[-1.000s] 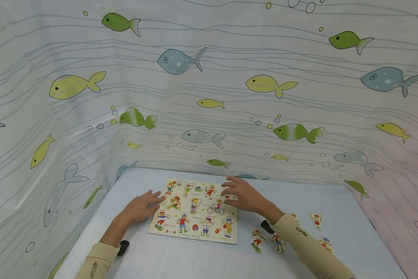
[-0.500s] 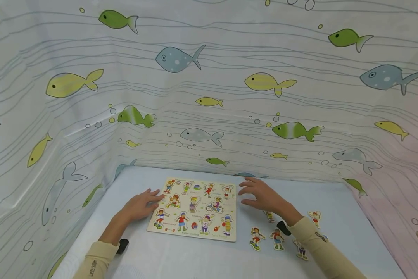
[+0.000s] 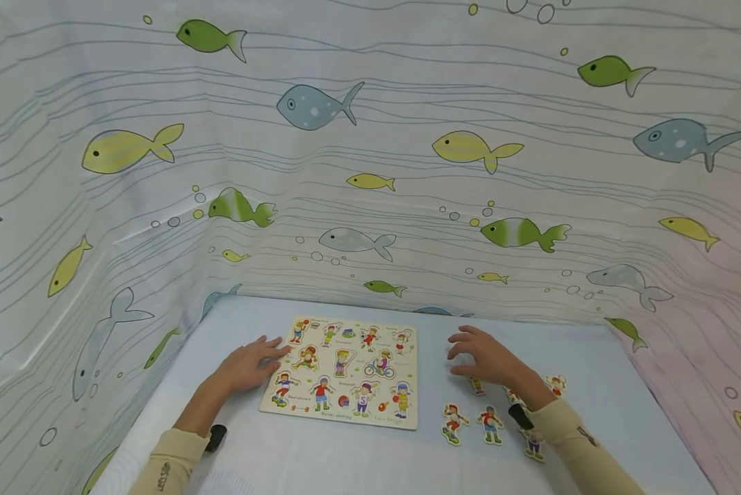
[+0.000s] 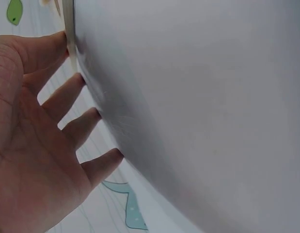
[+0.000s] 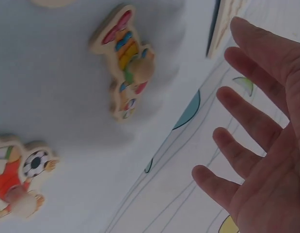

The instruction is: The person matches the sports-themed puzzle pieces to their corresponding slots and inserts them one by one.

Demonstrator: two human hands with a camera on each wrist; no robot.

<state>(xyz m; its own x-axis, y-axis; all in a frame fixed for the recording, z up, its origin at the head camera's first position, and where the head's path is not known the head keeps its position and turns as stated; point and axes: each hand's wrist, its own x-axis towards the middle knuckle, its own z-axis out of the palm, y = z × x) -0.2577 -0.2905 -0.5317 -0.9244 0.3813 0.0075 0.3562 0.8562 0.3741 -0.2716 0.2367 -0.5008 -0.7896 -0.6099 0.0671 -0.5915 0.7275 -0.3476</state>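
Resting flat on the pale blue desk [image 3: 321, 457], the left hand [image 3: 247, 366] lies with its fingers straight and spread, the fingertips touching the left edge of the wooden puzzle board [image 3: 346, 371]. The left wrist view confirms it: the fingers [image 4: 67, 102] stretch out against the desk and the foremost one meets the thin edge of the board; this grip holds nothing. The board lies flat near the middle of the desk, its cut-outs filled with small sports figures in three rows.

To the right of the board, the right hand [image 3: 488, 357] hovers with its fingers relaxed and slightly bent, palm down, empty. In the right wrist view its fingers [image 5: 251, 121] are spread and apart from the pieces. Loose figure pieces lie on the desk around and beneath this hand: one piece [image 3: 477, 385] peeks out just under the palm, two more [image 3: 452, 423] and [image 3: 489, 425] lie side by side nearer the person, and others lie partly hidden by the wrist and sleeve [image 3: 583, 447]. The right wrist view shows a peg piece [image 5: 126, 58] lying flat and a footballer piece [image 5: 19, 182] with a ball near it.

A curtain printed with fish [image 3: 370, 137] encloses the desk on three sides.
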